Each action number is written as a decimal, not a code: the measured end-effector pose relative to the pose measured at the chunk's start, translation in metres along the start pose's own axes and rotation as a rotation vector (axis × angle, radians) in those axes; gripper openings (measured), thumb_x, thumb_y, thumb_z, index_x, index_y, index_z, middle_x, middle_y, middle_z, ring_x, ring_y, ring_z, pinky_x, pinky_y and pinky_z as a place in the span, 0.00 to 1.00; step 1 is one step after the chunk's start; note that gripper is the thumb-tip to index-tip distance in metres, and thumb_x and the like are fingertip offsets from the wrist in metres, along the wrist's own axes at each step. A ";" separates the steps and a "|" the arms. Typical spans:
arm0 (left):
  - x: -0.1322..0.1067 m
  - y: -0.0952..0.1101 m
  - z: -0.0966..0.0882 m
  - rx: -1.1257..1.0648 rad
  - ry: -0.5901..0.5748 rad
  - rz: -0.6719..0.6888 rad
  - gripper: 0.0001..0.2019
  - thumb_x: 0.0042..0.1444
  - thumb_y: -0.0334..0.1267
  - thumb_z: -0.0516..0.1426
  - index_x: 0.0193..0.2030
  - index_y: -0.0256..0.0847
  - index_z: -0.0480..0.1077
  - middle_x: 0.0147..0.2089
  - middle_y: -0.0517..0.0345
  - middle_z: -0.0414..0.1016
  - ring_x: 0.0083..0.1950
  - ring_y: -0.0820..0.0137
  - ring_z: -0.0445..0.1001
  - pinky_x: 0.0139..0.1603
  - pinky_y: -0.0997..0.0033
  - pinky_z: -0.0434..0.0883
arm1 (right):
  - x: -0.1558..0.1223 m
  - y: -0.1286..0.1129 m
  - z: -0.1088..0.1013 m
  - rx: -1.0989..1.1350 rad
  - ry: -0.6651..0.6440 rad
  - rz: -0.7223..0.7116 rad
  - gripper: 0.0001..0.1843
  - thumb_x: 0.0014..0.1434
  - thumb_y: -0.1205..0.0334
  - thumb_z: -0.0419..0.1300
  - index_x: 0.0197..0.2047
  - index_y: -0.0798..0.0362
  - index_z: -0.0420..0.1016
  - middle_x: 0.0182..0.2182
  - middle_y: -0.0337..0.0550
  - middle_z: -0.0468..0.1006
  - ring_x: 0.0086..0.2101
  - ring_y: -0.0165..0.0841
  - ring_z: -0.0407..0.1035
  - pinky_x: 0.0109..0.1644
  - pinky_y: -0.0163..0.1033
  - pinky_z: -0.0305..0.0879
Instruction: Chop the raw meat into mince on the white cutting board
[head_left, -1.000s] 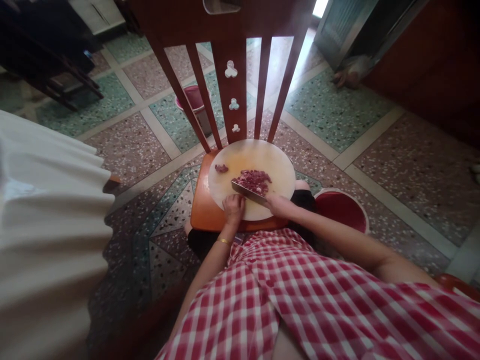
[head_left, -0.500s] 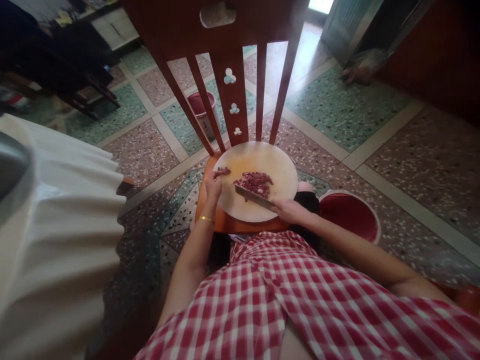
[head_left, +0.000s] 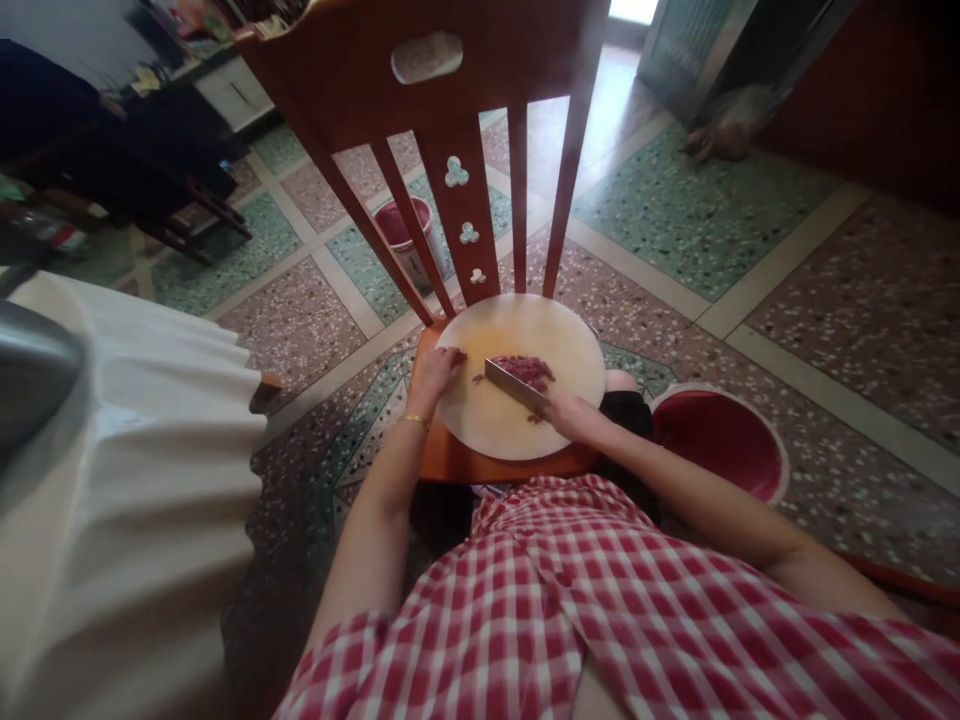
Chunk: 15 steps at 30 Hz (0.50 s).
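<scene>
Right hand (head_left: pixel 571 415) clamped on the knife (head_left: pixel 514 384), blade against the meat (head_left: pixel 529 369) at mid-board (head_left: pixel 517 430) on the chair (head_left: pixel 457 462); left hand (head_left: pixel 439 370) at the board's left edge, hold indiscernible.

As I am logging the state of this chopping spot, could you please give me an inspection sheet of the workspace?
Surface: round cutting board lying on the seat of a wooden chair; orange staining on it.
Job's things: knife blade lies against the chopped red meat near the board's middle.
Clutter: red basin on the floor to the right; small red bucket behind the chair.
Grippers: right hand closed on the knife handle; left hand at the board's left edge, fingers curled, grip unclear.
Cables: nothing seen.
Surroundings: terrazzo floor; white cloth at left.
</scene>
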<state>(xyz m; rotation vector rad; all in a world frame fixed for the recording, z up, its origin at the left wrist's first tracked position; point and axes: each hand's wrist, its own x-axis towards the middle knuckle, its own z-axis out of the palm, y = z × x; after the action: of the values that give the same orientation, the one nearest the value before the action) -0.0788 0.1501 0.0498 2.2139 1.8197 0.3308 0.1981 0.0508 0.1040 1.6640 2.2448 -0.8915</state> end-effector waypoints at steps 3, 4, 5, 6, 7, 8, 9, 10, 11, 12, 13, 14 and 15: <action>0.001 0.006 0.008 -0.025 0.094 -0.192 0.10 0.51 0.38 0.53 0.39 0.38 0.70 0.38 0.46 0.73 0.43 0.63 0.70 0.45 0.65 0.63 | -0.001 0.008 -0.004 -0.019 0.007 0.011 0.15 0.62 0.61 0.44 0.47 0.58 0.65 0.38 0.55 0.75 0.39 0.40 0.71 0.40 0.38 0.62; 0.000 0.008 0.009 -0.071 0.102 -0.260 0.10 0.51 0.39 0.53 0.38 0.38 0.70 0.38 0.47 0.74 0.42 0.63 0.71 0.44 0.65 0.64 | -0.002 0.008 -0.003 -0.025 0.017 0.003 0.15 0.62 0.61 0.44 0.48 0.58 0.64 0.38 0.55 0.75 0.39 0.40 0.71 0.40 0.39 0.62; -0.002 0.009 0.010 -0.140 0.092 -0.320 0.10 0.50 0.40 0.54 0.37 0.39 0.70 0.38 0.47 0.74 0.41 0.63 0.71 0.43 0.65 0.64 | -0.002 0.007 -0.002 -0.029 0.026 -0.007 0.15 0.62 0.61 0.44 0.48 0.58 0.64 0.38 0.55 0.75 0.39 0.40 0.71 0.40 0.39 0.62; -0.006 0.010 0.010 -0.231 0.070 -0.369 0.10 0.49 0.40 0.55 0.36 0.39 0.70 0.37 0.48 0.75 0.40 0.63 0.71 0.41 0.66 0.65 | -0.002 0.006 -0.001 -0.031 0.033 -0.015 0.15 0.62 0.62 0.44 0.48 0.59 0.64 0.39 0.55 0.75 0.40 0.40 0.71 0.41 0.39 0.62; -0.012 0.012 0.010 -0.340 0.046 -0.401 0.10 0.49 0.41 0.55 0.35 0.38 0.71 0.36 0.49 0.75 0.38 0.65 0.72 0.40 0.67 0.66 | -0.002 0.004 0.001 -0.031 0.037 -0.024 0.15 0.62 0.62 0.44 0.48 0.59 0.64 0.39 0.55 0.75 0.40 0.39 0.71 0.41 0.38 0.62; -0.020 0.014 0.011 -0.455 0.027 -0.408 0.10 0.48 0.41 0.55 0.35 0.38 0.71 0.35 0.50 0.75 0.37 0.66 0.72 0.40 0.68 0.66 | -0.003 0.004 0.002 -0.031 0.040 -0.028 0.15 0.62 0.62 0.44 0.47 0.59 0.64 0.39 0.55 0.75 0.40 0.39 0.70 0.42 0.38 0.61; -0.030 0.018 0.012 -0.565 0.018 -0.391 0.11 0.49 0.41 0.55 0.35 0.37 0.71 0.34 0.52 0.75 0.37 0.67 0.72 0.40 0.68 0.67 | -0.003 0.003 0.002 -0.031 0.043 -0.029 0.14 0.62 0.62 0.44 0.47 0.59 0.64 0.39 0.55 0.75 0.40 0.39 0.70 0.42 0.38 0.61; -0.041 0.022 0.014 -0.648 0.026 -0.351 0.11 0.50 0.41 0.54 0.35 0.36 0.71 0.34 0.52 0.75 0.37 0.69 0.71 0.40 0.69 0.67 | -0.004 0.003 0.003 -0.029 0.044 -0.031 0.14 0.62 0.62 0.44 0.47 0.59 0.64 0.39 0.55 0.74 0.40 0.38 0.70 0.42 0.38 0.61; -0.054 0.028 0.017 -0.694 0.036 -0.291 0.10 0.51 0.40 0.53 0.35 0.36 0.71 0.34 0.53 0.75 0.37 0.70 0.71 0.41 0.69 0.67 | -0.006 0.002 0.003 -0.027 0.042 -0.033 0.15 0.62 0.62 0.44 0.48 0.58 0.64 0.39 0.55 0.74 0.40 0.38 0.70 0.42 0.38 0.61; -0.068 0.036 0.021 -0.691 0.047 -0.214 0.10 0.52 0.39 0.52 0.35 0.37 0.71 0.34 0.54 0.74 0.37 0.71 0.71 0.42 0.69 0.67 | -0.007 0.002 0.002 -0.027 0.040 -0.036 0.15 0.63 0.62 0.44 0.48 0.58 0.63 0.39 0.54 0.74 0.40 0.38 0.71 0.41 0.37 0.61; -0.081 0.043 0.025 -0.642 0.055 -0.123 0.09 0.52 0.38 0.52 0.34 0.38 0.71 0.34 0.54 0.74 0.38 0.71 0.70 0.43 0.69 0.67 | -0.010 0.001 0.002 -0.032 0.038 -0.035 0.15 0.63 0.62 0.44 0.49 0.57 0.63 0.39 0.54 0.75 0.39 0.38 0.71 0.41 0.37 0.61; -0.094 0.051 0.030 -0.573 0.045 -0.021 0.08 0.52 0.37 0.52 0.34 0.39 0.71 0.35 0.54 0.73 0.39 0.71 0.70 0.45 0.68 0.67 | -0.013 -0.001 0.002 -0.040 0.039 -0.034 0.15 0.63 0.62 0.44 0.50 0.56 0.63 0.39 0.53 0.75 0.39 0.38 0.71 0.40 0.37 0.61; -0.107 0.058 0.035 -0.508 0.045 0.063 0.07 0.52 0.37 0.53 0.33 0.40 0.72 0.36 0.53 0.73 0.41 0.70 0.69 0.46 0.67 0.66 | -0.017 -0.002 0.001 -0.051 0.041 -0.035 0.15 0.63 0.62 0.43 0.50 0.56 0.62 0.39 0.53 0.75 0.39 0.38 0.71 0.40 0.37 0.61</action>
<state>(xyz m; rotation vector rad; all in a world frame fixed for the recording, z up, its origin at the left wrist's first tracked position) -0.0337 0.0328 0.0356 1.9159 1.4773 0.7657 0.2018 0.0360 0.1127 1.6402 2.3107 -0.8074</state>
